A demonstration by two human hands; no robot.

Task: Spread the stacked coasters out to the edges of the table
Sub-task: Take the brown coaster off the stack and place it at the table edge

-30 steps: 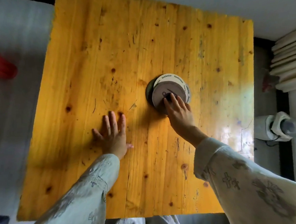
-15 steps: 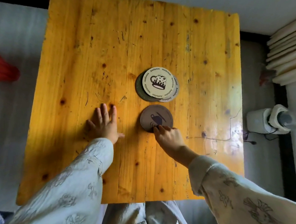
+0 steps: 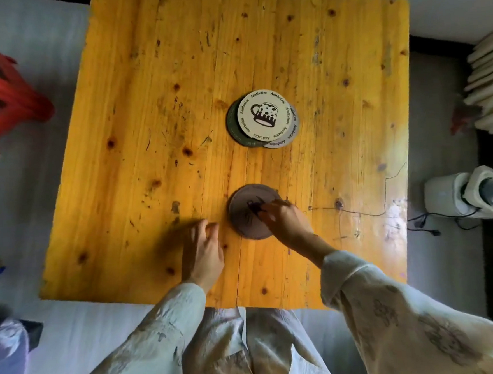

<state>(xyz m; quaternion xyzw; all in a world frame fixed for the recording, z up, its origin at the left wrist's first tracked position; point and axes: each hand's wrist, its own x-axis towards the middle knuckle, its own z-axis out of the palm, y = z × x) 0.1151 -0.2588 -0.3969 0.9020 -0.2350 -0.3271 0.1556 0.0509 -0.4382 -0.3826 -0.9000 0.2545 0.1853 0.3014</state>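
Note:
A fanned stack of round coasters (image 3: 264,118) lies near the middle of the yellow wooden table (image 3: 152,105); the top one is cream with a mug drawing, over a dark green one and a grey one. A single brown coaster (image 3: 246,216) lies flat nearer the front edge. My right hand (image 3: 285,219) rests its fingertips on the brown coaster's right side. My left hand (image 3: 203,248) lies on the wood just left of that coaster, fingers slightly curled and blurred, holding nothing.
A red plastic stool (image 3: 3,98) stands off the table's left side. On the floor to the right are a white appliance with a cable (image 3: 467,194) and stacked pale slats (image 3: 491,76). My lap is below the table's front edge.
My right hand has slid the brown coaster off the stack and toward the front edge. My left hand has moved right and nearer to it.

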